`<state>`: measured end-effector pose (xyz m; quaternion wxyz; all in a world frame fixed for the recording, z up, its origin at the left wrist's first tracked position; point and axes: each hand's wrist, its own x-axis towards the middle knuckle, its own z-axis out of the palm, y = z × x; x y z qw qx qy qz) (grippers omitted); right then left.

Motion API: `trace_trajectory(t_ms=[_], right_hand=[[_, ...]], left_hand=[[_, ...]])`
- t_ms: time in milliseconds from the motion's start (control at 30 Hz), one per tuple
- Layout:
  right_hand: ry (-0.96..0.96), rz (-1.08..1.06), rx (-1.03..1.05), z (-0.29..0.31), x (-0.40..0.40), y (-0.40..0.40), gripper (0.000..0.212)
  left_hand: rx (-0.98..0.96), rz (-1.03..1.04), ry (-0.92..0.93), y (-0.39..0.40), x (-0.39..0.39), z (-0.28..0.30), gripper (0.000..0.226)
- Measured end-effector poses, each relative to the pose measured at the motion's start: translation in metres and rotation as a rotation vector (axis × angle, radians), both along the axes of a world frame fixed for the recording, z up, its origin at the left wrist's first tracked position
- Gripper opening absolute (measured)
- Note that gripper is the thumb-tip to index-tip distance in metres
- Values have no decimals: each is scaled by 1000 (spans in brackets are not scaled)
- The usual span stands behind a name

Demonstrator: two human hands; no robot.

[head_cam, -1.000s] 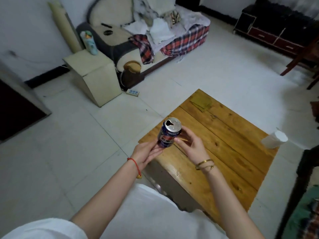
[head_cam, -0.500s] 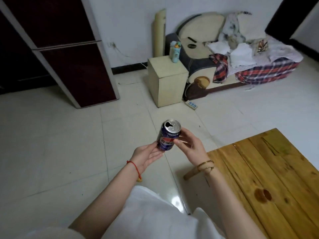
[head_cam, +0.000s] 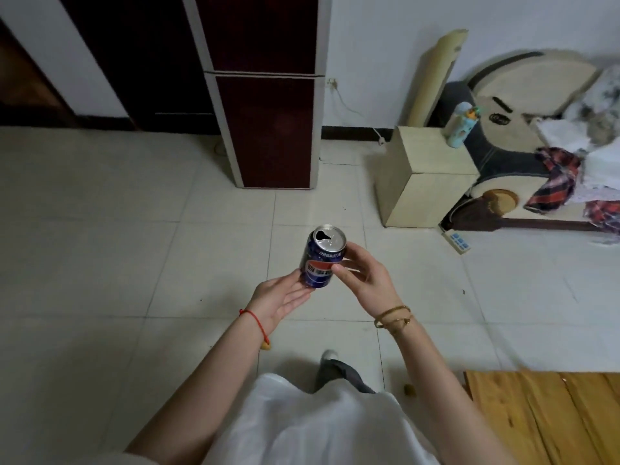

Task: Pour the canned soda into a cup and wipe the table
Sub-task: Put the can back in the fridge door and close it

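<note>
Can (head_cam: 323, 256) between left hand (head_cam: 280, 298) and right hand (head_cam: 365, 280), above floor (head_cam: 134, 263); counter (head_cam: 550, 417) lower right; cabinet (head_cam: 426, 176) far right, bottle (head_cam: 461, 129) on it.

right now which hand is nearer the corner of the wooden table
Right. The right hand grips the soda can on the side toward the wooden table, which lies lower right. The left hand supports the can's base, farther from it.
</note>
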<state>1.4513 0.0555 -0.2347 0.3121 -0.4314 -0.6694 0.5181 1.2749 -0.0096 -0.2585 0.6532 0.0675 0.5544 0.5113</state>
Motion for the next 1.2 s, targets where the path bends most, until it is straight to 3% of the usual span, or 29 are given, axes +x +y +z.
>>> trace_trajectory(t_ms=[833,1200], right_hand=[[-4,482,74,23,-348,306,41],[-14,453,43,15,-503,370,35]], left_hand=[[54,425,64,230,-299,20,31],[108,403,96,294,-457,2,37]])
